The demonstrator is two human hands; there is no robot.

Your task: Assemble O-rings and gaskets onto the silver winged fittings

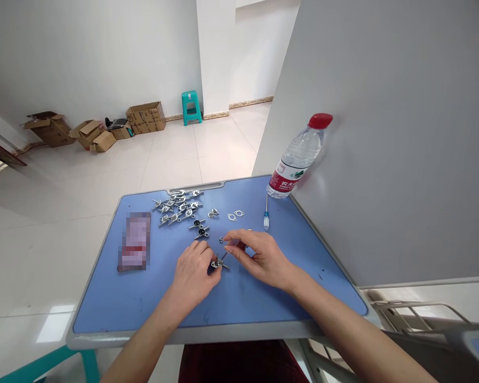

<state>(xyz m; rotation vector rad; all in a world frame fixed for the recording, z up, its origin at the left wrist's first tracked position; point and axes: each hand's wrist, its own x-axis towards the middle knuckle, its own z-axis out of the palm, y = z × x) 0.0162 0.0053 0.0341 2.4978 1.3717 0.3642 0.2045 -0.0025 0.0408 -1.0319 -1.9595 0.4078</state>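
Note:
My left hand (197, 271) rests near the middle of the blue table, its fingers closed on a small metal flanged part (219, 263). In my right hand (263, 255) is a small screwdriver (224, 255). Its thin shaft points down at the part, while my fingers mostly hide the handle. Just beyond the hands lie two metal parts with black round centres (201, 232). A tiny metal piece (221, 240) sits close to my right fingertips. Farther back are two flat oval plates (232, 217) and a few loose metal plates (213, 213).
Several assembled metal parts (178, 205) are heaped at the table's back edge. A blurred phone-like slab (134, 242) lies left. At the back right, a water bottle (297, 159) stands beside a blue-handled screwdriver (266, 219). A grey partition (383, 149) borders the table's right side.

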